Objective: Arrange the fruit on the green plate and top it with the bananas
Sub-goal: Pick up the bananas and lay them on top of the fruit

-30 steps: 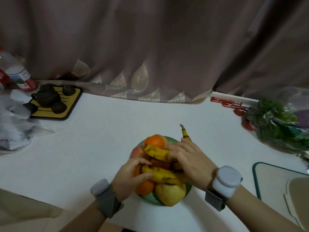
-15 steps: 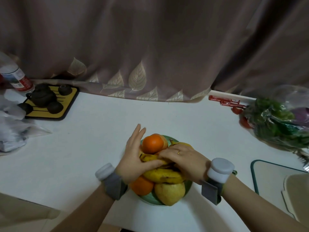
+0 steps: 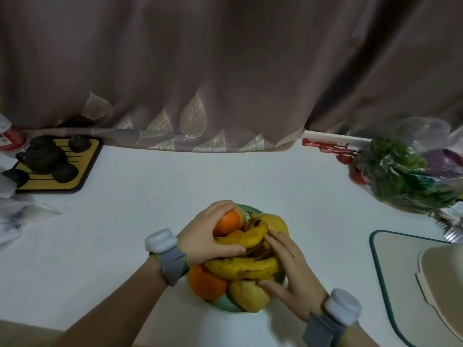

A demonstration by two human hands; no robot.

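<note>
Our right hand (image 3: 290,276) lies spread and loose against the near right side of the fruit pile, fingers flat on the bananas (image 3: 240,267) and thumb on the yellow pear (image 3: 246,294), gripping nothing. Just left of the pear sits an orange (image 3: 204,284), both resting on the green plate (image 3: 223,305), whose rim shows at the near edge on the white bench (image 3: 140,211). Our left hand (image 3: 208,234) cups the far left of the pile, fingers curled over a second orange (image 3: 226,221) on top and thumb pressed along the upper banana. We see a pale tray with a teal rim (image 3: 375,259) to the right. Farther off, a bag of greens (image 3: 406,176) lies at the far right, a yellow mat with a dark tea set (image 3: 47,161) at the far left, and a leaf-patterned curtain (image 3: 225,71) hangs behind.
</note>
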